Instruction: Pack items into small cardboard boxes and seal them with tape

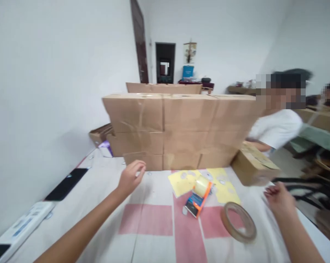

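Right hand beside the table's right edge, just nearer than a closed cardboard box on that corner; fingers loosely curled, blurred, nothing seen in them; how far they open, cannot tell. Brown tape roll lies flat to its left, apart from the fingers.

Left hand in front of the wall of stacked cardboard boxes, near the bottom row's left end. Fingers bent, gap between thumb and fingers, no object in the grip. Contact with the cardboard: cannot tell.

Between the hands: orange tape dispenser with a pale roll, tilted, partly over yellow sheets at the foot of the stack. A stretch of pink-and-white tablecloth gives room between left hand and dispenser. Stack closes off the far side; single box bounds the far right corner. Left edge: black flat pad, long white case, both well apart from the left hand. Person in white top beyond the single box.
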Motion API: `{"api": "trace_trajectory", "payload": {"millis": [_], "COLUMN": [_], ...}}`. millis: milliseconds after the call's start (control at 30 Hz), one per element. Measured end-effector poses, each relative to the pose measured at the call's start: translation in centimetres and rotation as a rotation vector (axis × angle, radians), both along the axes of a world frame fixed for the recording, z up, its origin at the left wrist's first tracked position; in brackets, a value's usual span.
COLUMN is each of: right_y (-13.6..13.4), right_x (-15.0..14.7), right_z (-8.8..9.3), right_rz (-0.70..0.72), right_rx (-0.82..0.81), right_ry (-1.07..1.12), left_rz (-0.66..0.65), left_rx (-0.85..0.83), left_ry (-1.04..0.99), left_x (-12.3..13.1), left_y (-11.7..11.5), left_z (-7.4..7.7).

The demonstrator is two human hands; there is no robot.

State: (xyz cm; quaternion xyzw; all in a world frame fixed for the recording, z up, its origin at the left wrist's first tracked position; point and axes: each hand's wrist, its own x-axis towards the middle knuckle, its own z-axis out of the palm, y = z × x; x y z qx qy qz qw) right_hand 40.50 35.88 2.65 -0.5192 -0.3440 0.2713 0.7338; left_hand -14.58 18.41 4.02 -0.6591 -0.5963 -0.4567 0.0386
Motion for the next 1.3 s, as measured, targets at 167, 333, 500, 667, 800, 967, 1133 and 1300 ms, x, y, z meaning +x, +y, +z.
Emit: {"api": "trace_trajectory", "payload": {"millis": [167, 333, 500, 667, 800, 967, 1133, 1300], "right_y": [-3.7, -11.8, -11.7, -8.0, -8.3, -12.3, -19.1, -25.6], "right_x": [-17.0, -47.2, -70.6, -78.0, -77.8, -76.2, -71.7, -63.3], "right_z": [7.3, 6.0, -2.0, -6.2, -6.3, -4.2, -1.4, -2.4], "right_rz": [0.400, 1.211, 1.158, 1.014, 1.042, 1.224, 1.274, 1.122], "right_rx": [0.271, 0.142, -0.201, -0.256, -0.172, 0.067, 0.250, 0.516], "right_ry": [-0.123, -0.661, -0.689, -0.683, -0.630, -0.505, -0.451, -0.495], "left_rz": [0.525, 0.770, 0.683, 0.681, 0.705, 0.775, 0.843, 0.841], "left_rx": [-0.016, -0.054, -0.142, -0.132, -0.056, 0.094, 0.151, -0.135], "left_ry": [-0.194, -0.332, -0.403, -0.434, -0.389, -0.293, -0.211, -0.109], "left_x": [-19.1, -31.3, -35.8, -36.0, -34.3, -30.7, -26.2, -17.7], "left_y": [-2.3, 3.5, 10.1, 11.5, 9.4, 4.4, -4.1, -13.0], "left_z": [-2.1, -2.6, -3.2, -4.3, -3.1, 0.2, 4.1, 5.4]}}
